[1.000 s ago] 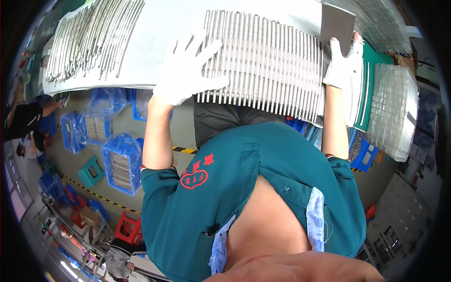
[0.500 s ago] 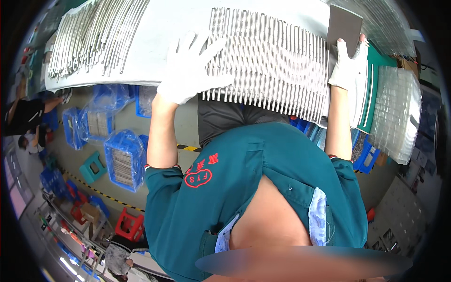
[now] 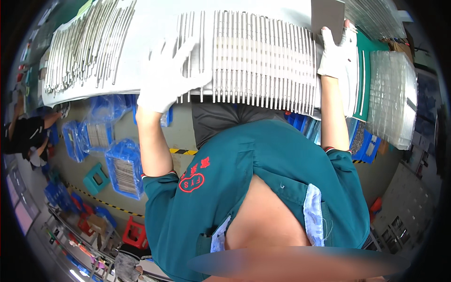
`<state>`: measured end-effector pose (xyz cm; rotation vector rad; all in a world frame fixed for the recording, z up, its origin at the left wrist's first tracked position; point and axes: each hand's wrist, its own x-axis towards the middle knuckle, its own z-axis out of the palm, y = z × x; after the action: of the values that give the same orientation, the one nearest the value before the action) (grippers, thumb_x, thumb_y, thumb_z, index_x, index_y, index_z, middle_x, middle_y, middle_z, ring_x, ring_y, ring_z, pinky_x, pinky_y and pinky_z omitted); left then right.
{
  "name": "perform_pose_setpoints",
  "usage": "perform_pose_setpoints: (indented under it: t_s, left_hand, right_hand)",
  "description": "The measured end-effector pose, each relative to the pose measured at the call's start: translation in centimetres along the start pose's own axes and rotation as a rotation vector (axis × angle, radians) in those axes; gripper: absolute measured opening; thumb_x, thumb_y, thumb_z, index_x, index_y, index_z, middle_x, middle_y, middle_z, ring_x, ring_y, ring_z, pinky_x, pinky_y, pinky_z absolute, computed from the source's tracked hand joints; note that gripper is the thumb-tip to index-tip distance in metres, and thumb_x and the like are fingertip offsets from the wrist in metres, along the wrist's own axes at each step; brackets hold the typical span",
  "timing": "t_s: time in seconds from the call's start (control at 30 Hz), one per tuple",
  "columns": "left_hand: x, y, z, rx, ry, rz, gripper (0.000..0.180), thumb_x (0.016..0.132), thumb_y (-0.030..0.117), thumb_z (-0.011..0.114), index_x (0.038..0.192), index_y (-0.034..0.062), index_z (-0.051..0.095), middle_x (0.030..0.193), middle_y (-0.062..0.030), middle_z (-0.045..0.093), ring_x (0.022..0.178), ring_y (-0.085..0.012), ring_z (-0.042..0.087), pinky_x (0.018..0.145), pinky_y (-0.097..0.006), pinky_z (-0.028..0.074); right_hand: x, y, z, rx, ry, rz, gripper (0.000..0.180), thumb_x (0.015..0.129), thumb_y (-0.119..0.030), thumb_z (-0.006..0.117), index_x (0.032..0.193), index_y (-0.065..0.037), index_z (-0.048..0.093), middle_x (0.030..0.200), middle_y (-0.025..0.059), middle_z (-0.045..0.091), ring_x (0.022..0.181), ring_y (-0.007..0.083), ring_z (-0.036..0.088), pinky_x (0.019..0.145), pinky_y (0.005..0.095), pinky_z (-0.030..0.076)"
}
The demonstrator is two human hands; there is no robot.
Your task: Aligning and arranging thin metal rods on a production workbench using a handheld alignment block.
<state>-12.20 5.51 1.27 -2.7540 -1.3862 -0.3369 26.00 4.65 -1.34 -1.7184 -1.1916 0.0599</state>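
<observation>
A long row of thin metal rods (image 3: 263,56) lies side by side across the white table (image 3: 150,28), their ends hanging over the near edge. My left hand (image 3: 171,75), in a white glove, rests flat with fingers spread on the left end of the row. My right hand (image 3: 336,51), also gloved, grips a grey flat card (image 3: 329,16) held upright against the right end of the row.
A loose heap of more metal rods (image 3: 87,47) lies at the table's left. A green mat (image 3: 364,75) and a stack of clear plastic trays (image 3: 392,98) sit at the right. Blue bins (image 3: 122,167) of parts stand on the floor, and another person (image 3: 26,136) crouches far left.
My left hand slid a little right along the rods. My right hand with the grey card shifted slightly left against the row's end.
</observation>
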Motion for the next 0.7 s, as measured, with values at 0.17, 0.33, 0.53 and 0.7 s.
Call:
perform_pose_setpoints:
  t_s: [0.17, 0.33, 0.53, 0.7]
  left_hand:
    - [2.1, 4.1, 0.7, -0.170, -0.069, 0.112, 0.088, 0.076, 0.070, 0.062, 0.139, 0.0106, 0.053, 0.146, -0.0211, 0.047, 0.137, -0.0395, 0.039, 0.116, -0.053, 0.021]
    - [2.1, 4.0, 1.1, -0.166, -0.086, 0.116, 0.086, 0.075, 0.069, 0.064, 0.139, 0.0108, 0.054, 0.145, -0.0206, 0.047, 0.137, -0.0401, 0.039, 0.115, -0.053, 0.022]
    - [0.5, 1.3, 0.5, -0.018, -0.019, 0.083, 0.077, 0.076, 0.067, 0.064, 0.132, 0.0144, 0.060, 0.136, -0.0175, 0.056, 0.126, -0.0396, 0.048, 0.112, -0.057, 0.024]
    - [-0.4, 0.6, 0.1, 0.048, -0.071, 0.043, 0.076, 0.077, 0.065, 0.064, 0.134, 0.0143, 0.059, 0.138, -0.0168, 0.055, 0.128, -0.0406, 0.047, 0.109, -0.055, 0.028]
  right_hand:
    - [0.4, 2.6, 0.3, -0.221, 0.054, -0.092, 0.073, 0.084, -0.039, 0.073, 0.148, -0.019, 0.044, 0.143, 0.0166, 0.043, 0.133, 0.0318, 0.042, 0.112, 0.0430, 0.032]
    - [-0.1, 1.2, 0.3, -0.077, 0.026, -0.047, 0.075, 0.083, -0.044, 0.073, 0.149, -0.022, 0.043, 0.143, 0.0182, 0.041, 0.133, 0.0328, 0.041, 0.111, 0.0450, 0.032]
    - [0.2, 2.4, 0.3, -0.179, 0.080, -0.125, 0.074, 0.082, -0.045, 0.075, 0.147, -0.022, 0.047, 0.139, 0.0165, 0.040, 0.132, 0.0318, 0.041, 0.111, 0.0450, 0.032]
    - [1.0, 4.8, 0.5, -0.170, 0.087, -0.169, 0.074, 0.081, -0.045, 0.076, 0.145, -0.021, 0.049, 0.137, 0.0155, 0.040, 0.130, 0.0308, 0.043, 0.110, 0.0441, 0.033]
